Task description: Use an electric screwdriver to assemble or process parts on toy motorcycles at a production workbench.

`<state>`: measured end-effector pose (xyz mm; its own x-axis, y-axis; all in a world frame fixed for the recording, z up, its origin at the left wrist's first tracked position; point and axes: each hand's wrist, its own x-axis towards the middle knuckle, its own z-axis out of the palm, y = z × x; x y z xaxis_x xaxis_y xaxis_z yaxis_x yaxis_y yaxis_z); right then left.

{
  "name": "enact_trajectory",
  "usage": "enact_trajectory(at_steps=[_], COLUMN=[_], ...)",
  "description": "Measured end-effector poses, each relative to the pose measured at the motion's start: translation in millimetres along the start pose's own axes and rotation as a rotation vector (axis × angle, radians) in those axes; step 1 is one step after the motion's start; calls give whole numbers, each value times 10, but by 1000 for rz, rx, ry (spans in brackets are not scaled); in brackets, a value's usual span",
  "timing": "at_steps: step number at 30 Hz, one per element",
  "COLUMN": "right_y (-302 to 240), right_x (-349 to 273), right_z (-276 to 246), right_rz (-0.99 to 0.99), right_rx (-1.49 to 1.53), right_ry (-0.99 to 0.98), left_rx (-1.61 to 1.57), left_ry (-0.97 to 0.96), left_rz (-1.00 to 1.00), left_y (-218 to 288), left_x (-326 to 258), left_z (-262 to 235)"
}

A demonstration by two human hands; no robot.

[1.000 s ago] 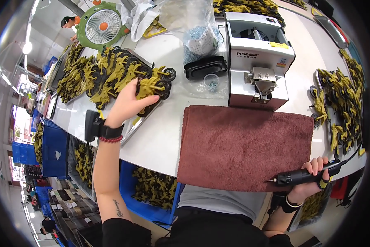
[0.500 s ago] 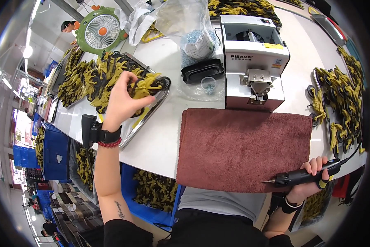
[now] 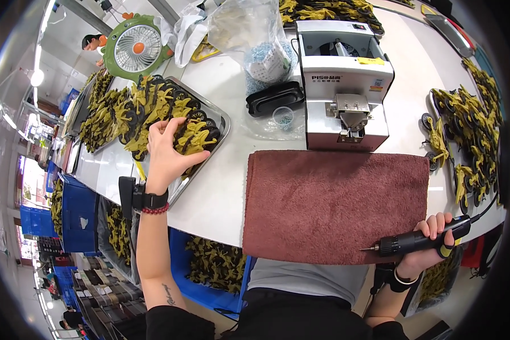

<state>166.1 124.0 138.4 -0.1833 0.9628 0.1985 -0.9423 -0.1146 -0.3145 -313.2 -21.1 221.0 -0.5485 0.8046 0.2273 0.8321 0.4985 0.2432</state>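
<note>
My left hand point(image 3: 167, 150) reaches over a metal tray point(image 3: 223, 127) at the left, thumb and fingers spread apart around a yellow-and-black toy motorcycle point(image 3: 195, 140). That toy lies at the near end of a row of similar ones, and I see no firm grip on it. At the lower right, my right hand point(image 3: 428, 247) is wrapped round a black electric screwdriver point(image 3: 405, 244). Its thin bit points left, over the near edge of a folded brown towel point(image 3: 334, 204).
Behind the towel stands a silver-white screw feeder point(image 3: 345, 85). Left of it are a black case point(image 3: 274, 98), a small cup of screws point(image 3: 284, 117) and a plastic bag point(image 3: 266, 62). A green fan point(image 3: 136, 48) is far left. More toy motorcycles point(image 3: 470, 130) fill a right-hand tray.
My left hand has moved down and nearer, and the toy beside it now sits lower in the tray, away from the tray's far corner. My right hand and the screwdriver stay put.
</note>
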Motion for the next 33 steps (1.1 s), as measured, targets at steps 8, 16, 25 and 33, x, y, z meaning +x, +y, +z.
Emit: enact_trajectory(at_steps=[8, 16, 25, 33], right_y=[-29, 113, 119, 98], right_x=[-28, 6, -43, -84], right_z=[-41, 113, 95, 80], right_rz=[-23, -34, -72, -108], right_rx=[3, 22, 17, 23], right_ry=[27, 11, -4, 11], left_rx=[-131, -840, -951, -331], left_ry=[-32, 15, -1185, -372], left_rz=[41, 92, 542, 891], left_y=[-60, 639, 2430, 2645], left_x=[-94, -282, -22, -289], left_z=[-44, -639, 358, 385])
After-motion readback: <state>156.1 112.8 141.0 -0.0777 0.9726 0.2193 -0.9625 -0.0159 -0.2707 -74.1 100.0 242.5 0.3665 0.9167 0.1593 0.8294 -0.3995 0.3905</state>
